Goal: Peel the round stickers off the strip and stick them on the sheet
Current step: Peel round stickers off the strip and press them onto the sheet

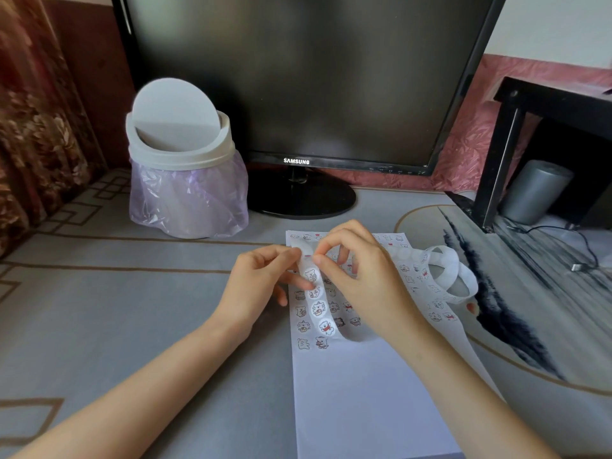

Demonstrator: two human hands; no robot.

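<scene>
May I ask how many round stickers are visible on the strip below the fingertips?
4, down the strip: top sticker, second, third, bottom sticker. The left hand or right hand may hide others.

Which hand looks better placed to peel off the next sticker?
Likely the right hand: it pinches the top end of the strip, while the left hand grips the strip's side, bracing it.

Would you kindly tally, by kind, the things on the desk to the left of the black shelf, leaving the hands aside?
Monitor: 1
Swing-lid bin: 1
Paper sheet: 1
Sticker strip: 1
Total: 4
</scene>
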